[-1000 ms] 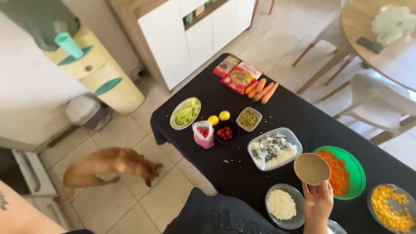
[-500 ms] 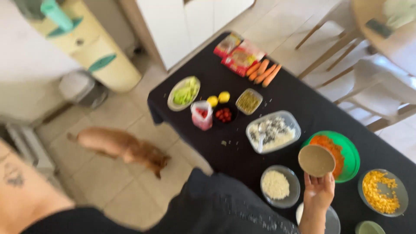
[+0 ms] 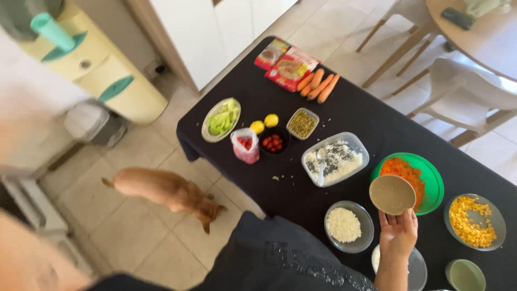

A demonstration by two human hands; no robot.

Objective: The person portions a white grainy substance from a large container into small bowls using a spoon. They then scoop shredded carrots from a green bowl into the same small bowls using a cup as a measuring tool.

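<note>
My right hand [image 3: 397, 235] grips a small tan bowl [image 3: 392, 193] of beige sauce, held above the black table [image 3: 371, 118] beside the green bowl of grated carrot [image 3: 431, 175]. Just left of the hand stands a glass bowl of white grains [image 3: 349, 225]. A clear tub of rice salad with a spoon [image 3: 335, 158] lies further back. My left arm [image 3: 27, 253] shows only as a blurred forearm at the lower left; the hand itself is out of view.
On the table: corn bowl [image 3: 473, 221], small green cup [image 3: 464, 276], lettuce plate [image 3: 221, 118], two lemons [image 3: 264, 123], cherry tomatoes [image 3: 273, 141], seed tub [image 3: 302, 123], carrots [image 3: 318, 86], red packets [image 3: 285, 62]. A brown dog [image 3: 167, 191] stands on the tiles. White chair [image 3: 463, 91] at right.
The view shifted, tilting toward the floor then back. My right hand keeps the tan bowl in about the same spot by the carrot bowl. The dog walked toward the table.
</note>
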